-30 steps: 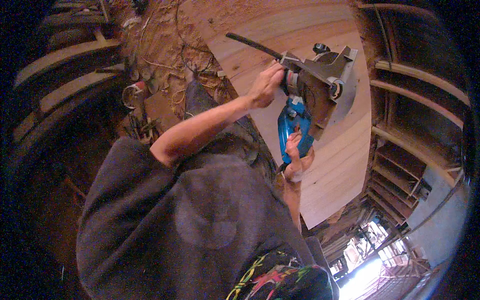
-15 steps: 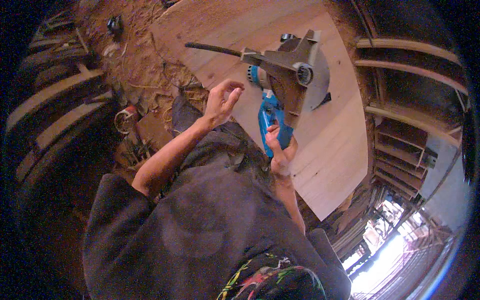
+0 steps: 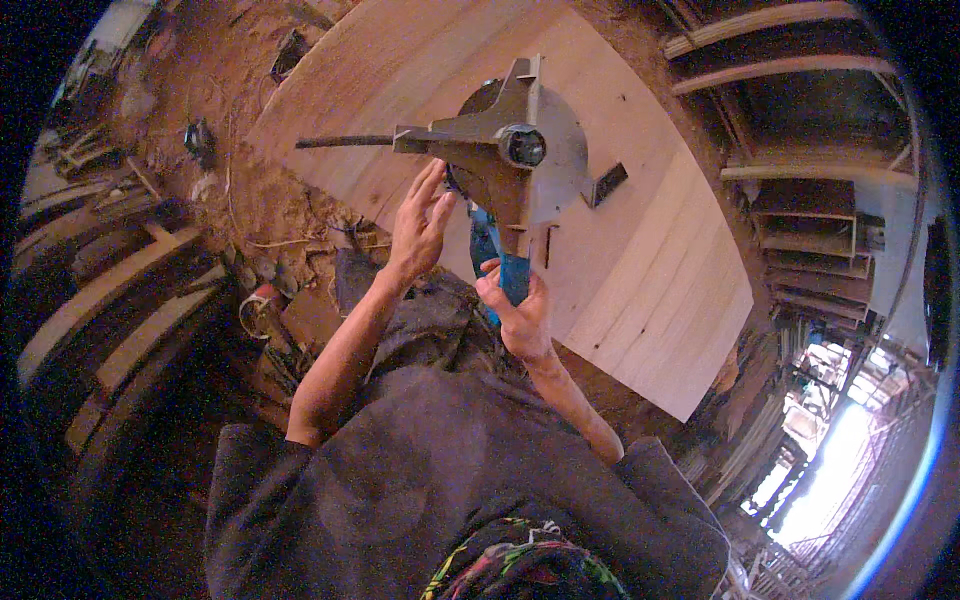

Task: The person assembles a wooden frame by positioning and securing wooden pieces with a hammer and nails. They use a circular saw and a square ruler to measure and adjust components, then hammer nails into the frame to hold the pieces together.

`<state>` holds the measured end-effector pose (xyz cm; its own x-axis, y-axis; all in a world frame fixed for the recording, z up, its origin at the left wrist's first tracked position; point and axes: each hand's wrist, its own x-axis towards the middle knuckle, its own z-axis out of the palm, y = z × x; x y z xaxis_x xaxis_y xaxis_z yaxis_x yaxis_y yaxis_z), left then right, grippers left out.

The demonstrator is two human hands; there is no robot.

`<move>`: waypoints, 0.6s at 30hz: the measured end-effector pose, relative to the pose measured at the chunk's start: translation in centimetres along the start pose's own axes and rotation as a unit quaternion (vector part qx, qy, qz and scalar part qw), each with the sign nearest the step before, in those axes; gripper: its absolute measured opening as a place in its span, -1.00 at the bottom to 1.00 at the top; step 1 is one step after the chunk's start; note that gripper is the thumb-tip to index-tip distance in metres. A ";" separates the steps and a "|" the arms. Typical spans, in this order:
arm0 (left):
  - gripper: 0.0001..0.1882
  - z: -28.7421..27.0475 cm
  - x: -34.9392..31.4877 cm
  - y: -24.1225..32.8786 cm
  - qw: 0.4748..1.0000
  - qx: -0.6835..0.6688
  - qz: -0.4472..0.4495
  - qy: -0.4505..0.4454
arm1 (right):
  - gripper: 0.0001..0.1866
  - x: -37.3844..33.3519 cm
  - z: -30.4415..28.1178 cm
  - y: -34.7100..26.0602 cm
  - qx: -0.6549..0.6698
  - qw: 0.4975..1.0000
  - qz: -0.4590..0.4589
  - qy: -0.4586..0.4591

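A circular saw is tipped up over a broad pale wooden board, with its round blade facing right. My right hand is wrapped round the saw's blue handle at the near end. My left hand is raised beside the saw's left side, fingers stretched out and holding nothing; its fingertips are close to the saw body, and I cannot tell whether they touch. A dark rod sticks out to the left from the saw's base plate.
A flat dark piece lies on the board near the blade. Sawdust and scraps cover the ground at the far left. Curved timber pieces are stacked on the left, and long wooden beams run along the right.
My left hand has straightened its curled fingers and come nearer the saw's body. The saw has turned in my right hand, so its handle now shows less. The whole view has shifted.
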<state>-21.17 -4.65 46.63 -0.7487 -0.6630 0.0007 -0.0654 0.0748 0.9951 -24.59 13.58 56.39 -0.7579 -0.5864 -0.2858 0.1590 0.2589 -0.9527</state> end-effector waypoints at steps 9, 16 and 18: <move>-0.31 -0.5 0.6 0.3 0.993 0.065 -0.083 -0.045 | -0.80 -0.2 0.3 -3.2 -0.026 0.998 0.060 0.009; -0.27 1.8 4.5 -7.1 0.975 0.137 0.128 -0.117 | -0.76 -0.4 -0.6 -1.0 -0.055 0.998 -0.014 -0.011; -0.31 0.7 5.5 -3.1 0.967 0.125 0.176 -0.132 | -0.75 -0.4 -0.9 -0.5 -0.069 0.998 0.000 -0.013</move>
<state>-25.56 -8.00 43.49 -0.8942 -0.3519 0.2768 0.0917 0.4612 0.8825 -24.94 14.33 57.12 -0.7411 -0.6052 -0.2907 0.0697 0.3612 -0.9299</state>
